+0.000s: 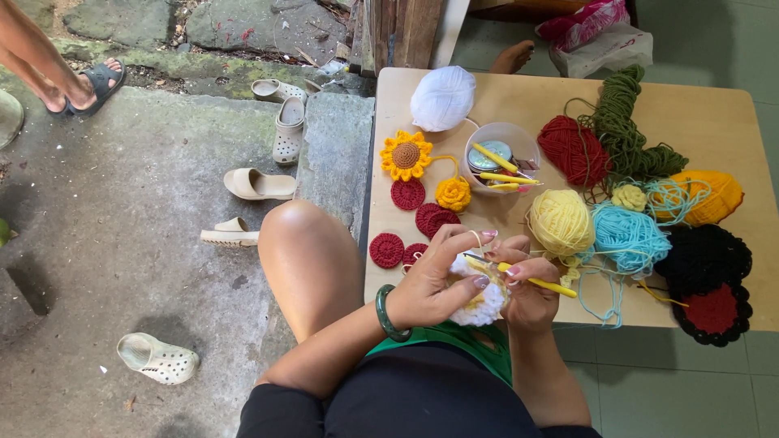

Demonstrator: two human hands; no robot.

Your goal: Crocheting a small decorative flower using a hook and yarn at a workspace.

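From the head camera, the left hand (434, 284) is closed around a small white crocheted piece (480, 304), fingers pinching its upper edge, just above the person's lap at the near edge of the low wooden table (730, 122). The right hand (527, 288) is clamped on a yellow-handled crochet hook (540, 283), whose tip points left into the white piece. On the table behind the hands lie dark red crocheted rounds (408, 195), a crocheted sunflower (406, 155), a white yarn ball (442, 98), a clear cup (501, 154) holding hooks, and pale yellow (560, 221) and light blue yarn balls (629, 237). Sandals (258, 185) rest on the concrete at left.
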